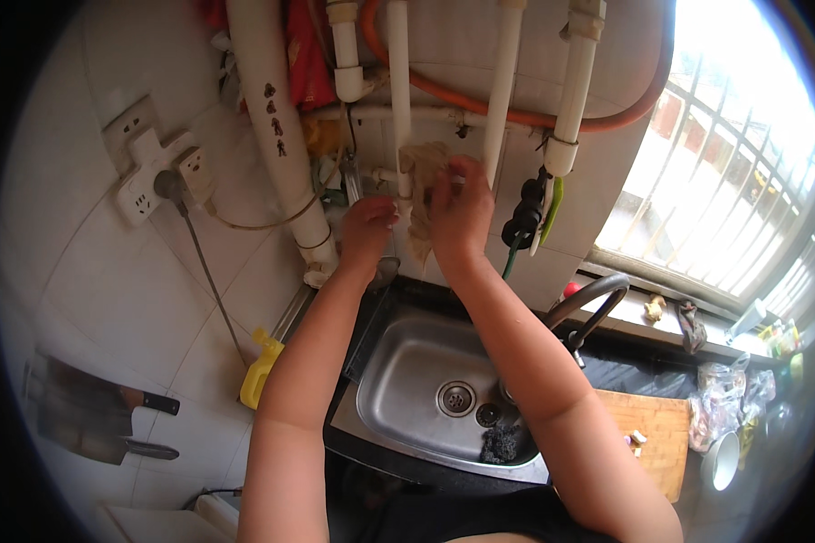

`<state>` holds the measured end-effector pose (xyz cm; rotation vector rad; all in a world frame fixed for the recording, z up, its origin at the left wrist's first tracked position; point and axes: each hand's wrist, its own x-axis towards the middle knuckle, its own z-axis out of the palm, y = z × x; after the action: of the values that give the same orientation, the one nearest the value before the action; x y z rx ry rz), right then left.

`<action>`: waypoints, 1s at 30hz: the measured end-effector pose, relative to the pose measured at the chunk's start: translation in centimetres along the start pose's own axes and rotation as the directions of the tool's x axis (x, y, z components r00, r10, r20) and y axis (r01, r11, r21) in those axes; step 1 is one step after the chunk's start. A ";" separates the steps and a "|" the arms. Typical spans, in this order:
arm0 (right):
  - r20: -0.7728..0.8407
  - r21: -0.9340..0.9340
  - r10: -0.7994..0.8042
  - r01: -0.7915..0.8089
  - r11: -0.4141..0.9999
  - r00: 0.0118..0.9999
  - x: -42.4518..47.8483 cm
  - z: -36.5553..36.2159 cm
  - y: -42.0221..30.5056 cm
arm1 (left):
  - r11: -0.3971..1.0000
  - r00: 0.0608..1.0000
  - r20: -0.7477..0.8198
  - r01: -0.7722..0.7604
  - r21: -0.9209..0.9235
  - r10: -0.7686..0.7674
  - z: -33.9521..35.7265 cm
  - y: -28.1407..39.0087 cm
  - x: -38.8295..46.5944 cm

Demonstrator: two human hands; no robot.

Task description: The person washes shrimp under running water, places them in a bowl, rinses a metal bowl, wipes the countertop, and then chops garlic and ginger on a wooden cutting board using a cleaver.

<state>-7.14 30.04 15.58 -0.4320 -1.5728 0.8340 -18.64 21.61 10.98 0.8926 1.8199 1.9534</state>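
A damp-looking beige cloth (419,224) hangs over the sink against the white pipes on the tiled wall. My right hand (465,217) has its curled fingers on the cloth's right edge. To the left of the cloth, my left hand (367,231) is raised with bent fingers close to the lower end of a white pipe (399,81); whether it pinches anything is hidden. Below both arms lies a stainless steel sink (407,353) with a drain (456,398) and a dark scouring pad (500,443) at its near right corner.
A faucet (587,292) arches over the sink's right side. A wooden cutting board (659,421), plastic bags (716,400) and a white bowl (721,461) are on the right. Cleavers (85,407) hang left, below a plugged-in power adapter (153,173). A yellow bottle (258,373) stands beside my left forearm.
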 end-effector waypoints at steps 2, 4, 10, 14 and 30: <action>-0.022 -0.006 -0.095 0.095 0.996 0.995 0.8 1.6 0.5 | 0.994 0.999 -0.036 0.003 -0.107 -0.007 -0.1 -0.1 0.9; 0.074 -0.016 -0.089 0.090 0.996 0.993 1.8 2.6 1.9 | 0.975 0.995 -0.095 -0.027 -0.220 0.006 0.3 1.3 1.8; 0.449 -0.058 0.089 -0.071 0.996 0.889 2.7 3.3 3.0 | 0.988 0.996 0.090 0.009 -0.154 0.005 0.6 5.1 3.5; 0.216 -0.120 -0.077 0.105 0.987 0.973 0.6 3.1 5.2 | 0.983 0.994 -0.111 0.016 0.184 0.005 0.0 1.0 5.3; -0.042 -0.216 0.029 -0.037 0.976 0.999 -5.6 4.0 9.7 | 0.883 0.920 -0.227 -0.201 0.425 0.319 2.4 -12.4 1.0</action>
<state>-11.76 31.64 4.72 -0.6294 -1.6314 0.6767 -20.05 25.71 -0.94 1.0651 2.4423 1.9943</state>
